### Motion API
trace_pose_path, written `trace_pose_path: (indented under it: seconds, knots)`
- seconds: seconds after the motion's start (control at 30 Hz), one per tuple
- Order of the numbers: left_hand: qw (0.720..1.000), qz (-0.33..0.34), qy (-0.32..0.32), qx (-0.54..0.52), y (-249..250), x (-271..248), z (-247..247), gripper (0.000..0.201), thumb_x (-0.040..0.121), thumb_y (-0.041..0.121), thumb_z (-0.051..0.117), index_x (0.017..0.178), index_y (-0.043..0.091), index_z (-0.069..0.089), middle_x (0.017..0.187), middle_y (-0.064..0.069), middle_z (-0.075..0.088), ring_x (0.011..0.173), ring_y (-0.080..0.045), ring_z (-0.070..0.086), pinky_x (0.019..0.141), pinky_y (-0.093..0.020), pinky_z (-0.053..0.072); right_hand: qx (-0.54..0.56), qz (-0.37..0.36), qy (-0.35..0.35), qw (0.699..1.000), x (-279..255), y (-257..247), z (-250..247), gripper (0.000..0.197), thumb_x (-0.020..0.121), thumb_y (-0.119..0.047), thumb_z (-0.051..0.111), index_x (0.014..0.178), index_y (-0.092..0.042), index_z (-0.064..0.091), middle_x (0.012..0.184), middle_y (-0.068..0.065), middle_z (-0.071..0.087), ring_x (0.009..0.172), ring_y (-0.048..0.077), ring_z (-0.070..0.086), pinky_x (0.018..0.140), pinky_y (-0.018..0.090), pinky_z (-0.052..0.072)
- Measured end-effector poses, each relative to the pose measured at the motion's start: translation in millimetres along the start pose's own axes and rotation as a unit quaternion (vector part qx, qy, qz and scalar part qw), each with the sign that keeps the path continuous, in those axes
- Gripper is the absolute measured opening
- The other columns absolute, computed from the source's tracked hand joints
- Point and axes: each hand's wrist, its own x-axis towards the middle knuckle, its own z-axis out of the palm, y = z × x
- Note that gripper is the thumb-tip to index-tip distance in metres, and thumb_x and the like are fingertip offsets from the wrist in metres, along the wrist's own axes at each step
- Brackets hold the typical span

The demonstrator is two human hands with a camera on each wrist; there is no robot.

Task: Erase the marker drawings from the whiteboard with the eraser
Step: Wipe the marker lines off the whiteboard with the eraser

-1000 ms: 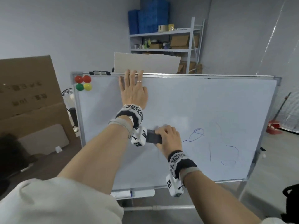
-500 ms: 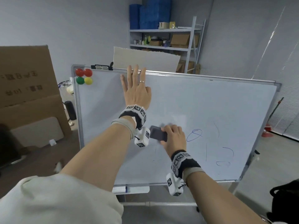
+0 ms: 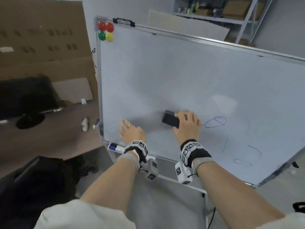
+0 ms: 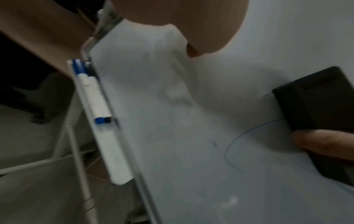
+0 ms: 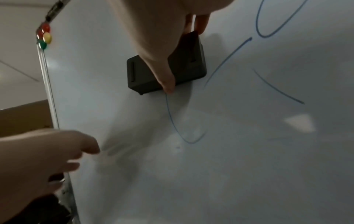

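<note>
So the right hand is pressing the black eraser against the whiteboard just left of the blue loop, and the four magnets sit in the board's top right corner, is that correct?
Not quite: the magnets sit in the top left corner of the whiteboard, as the head view shows. The rest holds: the right hand presses the black eraser to the board just left of the blue loop.

Four round magnets [image 3: 105,31], two red, one green, one yellow, cluster together; a blue-capped marker [image 3: 115,147] lies in the tray; cardboard boxes [image 3: 41,38] stand left, metal shelving [image 3: 231,10] behind
</note>
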Motion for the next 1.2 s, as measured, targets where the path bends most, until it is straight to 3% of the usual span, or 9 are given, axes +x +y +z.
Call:
trace_pose_path:
  seconds: [0.17,0.3,0.47,0.63,0.77,0.87,1.0,1.1,1.2]
  knots:
    - [0.994,-0.079,-0.070,0.035,-41,-11,40,0.055,0.090,0.020,0.051,0.139,0.001,0.034,0.147,-0.018,0.038,0.133,-0.037,0.041,0.110,-0.050,0.035,-0.016,-0.042,-0.037,0.998,-28,9,29,0.058,0.053,-0.018,0.092,0.102,-0.026,0.062,0.102,0.004,0.057,0.092,0.031,0.050,0.082,0.041,0.037]
    - [0.980,-0.120,-0.146,0.060,-62,-13,67,0.047,0.096,0.023,0.045,0.133,-0.006,0.045,0.147,-0.016,0.033,0.133,-0.033,0.039,0.111,-0.043,0.034,-0.039,-0.057,-0.077,0.995,-53,16,55,0.061,0.049,-0.019,0.094,0.100,-0.030,0.063,0.098,0.000,0.058,0.089,0.027,0.049,0.078,0.037,0.029]
    - [0.950,-0.091,-0.265,0.140,-70,-17,87,0.052,0.095,0.023,0.048,0.140,-0.001,0.043,0.149,-0.026,0.030,0.138,-0.039,0.033,0.114,-0.046,0.033,-0.030,-0.047,0.030,0.998,-18,13,37,0.057,0.063,-0.018,0.085,0.115,-0.029,0.062,0.112,0.003,0.057,0.100,0.029,0.048,0.087,0.040,0.029]
    - [0.957,-0.144,-0.217,0.128,-58,-12,95,0.039,0.095,0.014,0.043,0.133,0.004,0.040,0.137,-0.019,0.045,0.120,-0.037,0.048,0.106,-0.044,0.039,-0.029,-0.073,0.037,0.996,-8,11,53,0.056,0.060,-0.010,0.082,0.109,-0.029,0.064,0.109,0.001,0.057,0.096,0.027,0.045,0.083,0.039,0.029]
    - [0.932,-0.077,-0.287,0.208,-57,2,93,0.046,0.095,0.019,0.040,0.138,0.003,0.044,0.144,-0.019,0.037,0.127,-0.036,0.043,0.109,-0.041,0.037,-0.066,-0.074,-0.049,0.994,-45,31,81,0.063,0.048,-0.004,0.087,0.099,-0.031,0.062,0.101,-0.001,0.055,0.090,0.027,0.047,0.085,0.039,0.029]
    - [0.891,-0.008,-0.341,0.299,-50,3,86,0.046,0.097,0.012,0.040,0.141,0.000,0.036,0.144,-0.019,0.038,0.129,-0.036,0.043,0.112,-0.041,0.034,-0.062,-0.059,-0.013,0.996,-28,33,71,0.062,0.054,-0.006,0.085,0.105,-0.031,0.062,0.106,-0.001,0.056,0.095,0.027,0.046,0.086,0.040,0.030]
    - [0.867,0.039,-0.381,0.319,-44,7,95,0.025,0.092,0.004,0.046,0.112,0.009,0.060,0.120,-0.019,0.058,0.120,-0.048,0.047,0.107,-0.055,0.035,-0.039,-0.050,0.045,0.997,3,24,61,0.056,0.060,-0.002,0.078,0.107,-0.029,0.065,0.107,0.001,0.057,0.097,0.027,0.043,0.082,0.039,0.028]
    - [0.840,0.079,-0.392,0.366,-41,12,89,0.017,0.086,0.007,0.053,0.098,0.014,0.063,0.091,-0.009,0.059,0.106,-0.038,0.055,0.102,-0.052,0.038,-0.077,-0.087,-0.040,0.992,-25,24,82,0.060,0.054,0.005,0.074,0.101,-0.030,0.064,0.102,0.001,0.055,0.093,0.028,0.045,0.086,0.040,0.031]
    - [0.828,0.133,-0.379,0.390,-40,13,82,0.018,0.085,0.006,0.053,0.098,0.014,0.063,0.086,-0.006,0.056,0.101,-0.036,0.056,0.094,-0.045,0.045,-0.091,-0.091,-0.073,0.989,-45,31,93,0.061,0.052,0.009,0.074,0.098,-0.030,0.063,0.099,0.001,0.054,0.091,0.029,0.048,0.089,0.041,0.034]
